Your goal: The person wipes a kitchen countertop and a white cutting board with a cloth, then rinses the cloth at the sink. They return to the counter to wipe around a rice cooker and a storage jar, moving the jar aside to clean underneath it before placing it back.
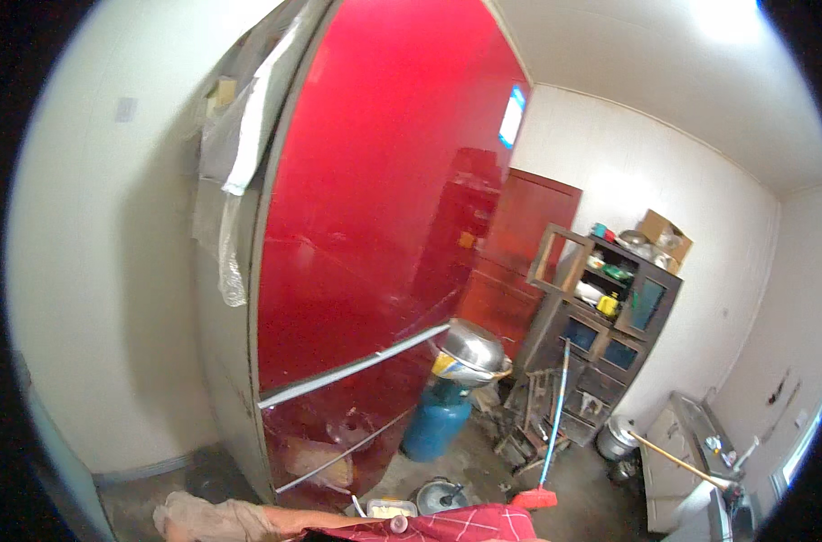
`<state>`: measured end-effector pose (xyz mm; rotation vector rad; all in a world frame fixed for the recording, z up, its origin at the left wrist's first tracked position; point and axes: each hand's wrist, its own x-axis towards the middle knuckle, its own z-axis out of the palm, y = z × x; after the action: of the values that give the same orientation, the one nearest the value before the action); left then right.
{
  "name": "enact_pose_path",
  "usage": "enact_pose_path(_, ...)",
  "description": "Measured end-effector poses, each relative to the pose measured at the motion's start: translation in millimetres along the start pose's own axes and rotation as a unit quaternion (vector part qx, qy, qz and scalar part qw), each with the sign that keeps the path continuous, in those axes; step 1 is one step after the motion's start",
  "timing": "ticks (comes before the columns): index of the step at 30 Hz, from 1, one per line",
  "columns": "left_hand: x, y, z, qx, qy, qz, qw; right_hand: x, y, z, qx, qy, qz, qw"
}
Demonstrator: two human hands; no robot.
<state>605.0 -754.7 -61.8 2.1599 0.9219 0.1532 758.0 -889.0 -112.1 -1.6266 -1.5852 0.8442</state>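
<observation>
At the lower edge, my left forearm reaches out to the left from a red checked garment [465,524]. Crumpled, pale, translucent plastic [234,528] covers my left hand [207,522], like a loose glove or bag. Its fingers cannot be made out, nor whether they grip anything. The foot of the tall red panel [384,181] is what the hand is nearest to. My right hand is out of view. Just beyond the garment, a pot with a lid [441,497] and a pale rectangular container [391,509] stand on the floor.
A blue gas cylinder [438,429] carries a metal bowl [471,343]. Behind it stand a wooden rack [528,434] and a dark cupboard [610,316] with one door ajar. A broom with a blue pole [555,411] leans there. A counter [668,461] is at right.
</observation>
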Motion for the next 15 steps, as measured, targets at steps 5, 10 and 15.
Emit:
enact_pose_path(5, 36.6, -67.6, -13.7, 0.075, 0.077, -0.070, 0.992, 37.5, 24.2, -21.0, -0.015, -0.057, -0.011, 0.998)
enact_pose_path(10, 39.7, -129.0, -50.1, 0.163, 0.149, -0.163, 0.962, 97.8, 14.3, -16.9, -0.093, -0.147, -0.081, 0.981)
enact_pose_path(15, 71.1, -117.6, -112.0, 0.234, 0.135, -0.232, 0.934, 161.5, 4.8, 16.4, -0.132, -0.233, -0.153, 0.951)
